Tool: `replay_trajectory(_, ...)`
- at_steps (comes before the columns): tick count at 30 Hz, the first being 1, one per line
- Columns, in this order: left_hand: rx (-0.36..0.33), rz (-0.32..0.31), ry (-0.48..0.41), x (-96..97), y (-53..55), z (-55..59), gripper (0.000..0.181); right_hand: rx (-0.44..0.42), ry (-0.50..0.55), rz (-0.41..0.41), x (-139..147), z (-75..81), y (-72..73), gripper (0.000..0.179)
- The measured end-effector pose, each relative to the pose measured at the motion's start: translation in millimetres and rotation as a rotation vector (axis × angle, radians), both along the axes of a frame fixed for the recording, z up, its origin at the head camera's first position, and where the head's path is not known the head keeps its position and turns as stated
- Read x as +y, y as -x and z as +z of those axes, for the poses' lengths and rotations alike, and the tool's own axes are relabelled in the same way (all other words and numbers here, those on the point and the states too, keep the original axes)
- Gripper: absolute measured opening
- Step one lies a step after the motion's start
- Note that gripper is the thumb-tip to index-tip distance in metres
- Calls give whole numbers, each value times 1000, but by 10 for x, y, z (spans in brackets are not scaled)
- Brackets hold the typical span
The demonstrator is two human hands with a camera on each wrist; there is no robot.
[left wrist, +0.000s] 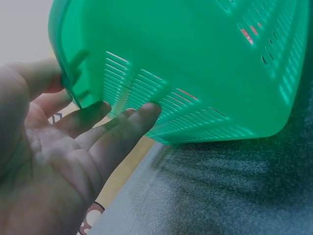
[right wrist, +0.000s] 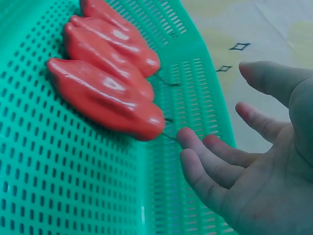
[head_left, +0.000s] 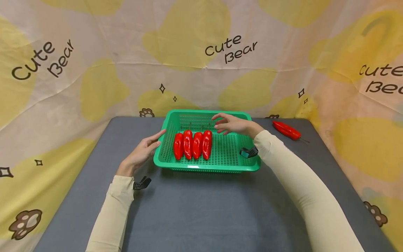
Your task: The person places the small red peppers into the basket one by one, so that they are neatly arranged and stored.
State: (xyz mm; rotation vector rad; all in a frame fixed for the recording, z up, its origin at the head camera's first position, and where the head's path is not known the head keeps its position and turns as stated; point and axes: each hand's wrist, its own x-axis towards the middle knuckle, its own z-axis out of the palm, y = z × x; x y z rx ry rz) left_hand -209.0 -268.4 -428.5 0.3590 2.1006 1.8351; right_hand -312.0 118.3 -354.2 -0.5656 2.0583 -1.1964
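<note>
A green plastic basket (head_left: 226,148) with slotted walls stands on the table. Inside, towards its left, several glossy red chili peppers (head_left: 197,145) lie side by side, thin stems towards the far wall. My left hand (head_left: 142,154) is at the basket's left side, its fairly straight fingers (left wrist: 132,125) touching the outer wall and its thumb by the rim. Over the back right of the basket hovers my right hand (head_left: 232,124), empty, with fingers loosely bent and spread. In the right wrist view its fingertips (right wrist: 188,137) are close to the stem of the nearest pepper (right wrist: 107,98).
Another red chili pepper (head_left: 286,130) lies on the grey tabletop (head_left: 201,210), right of the basket near the back edge. Behind the table hangs a printed cloth (head_left: 189,45) with yellow patches and lettering. Black straps (head_left: 249,152) are worn at both wrists.
</note>
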Motion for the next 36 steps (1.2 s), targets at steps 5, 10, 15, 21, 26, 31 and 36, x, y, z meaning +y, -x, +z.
replay_trajectory(5,0,-3,-8,11,5,-7,57,53,4,1,137,138,-34,54)
replay_trajectory(10,5,-5,-2,24,-2,-10,56,94,20,-10,303,226,-36,52)
replay_trajectory(15,9,-2,-7,23,-2,-5,56,122,36,-50,502,298,-26,52)
replay_trajectory(21,-5,10,-9,15,-9,-7,55,158,32,-86,763,317,-26,53)
replay_trajectory(26,-6,9,-14,-4,-22,-1,56,180,17,-123,973,324,-38,54)
replay_trajectory(31,4,9,-14,-20,-29,7,56,190,-15,-170,1178,332,-44,56)
replay_trajectory(36,6,-1,-26,-17,-22,2,57,178,-21,-230,1432,254,-60,57)
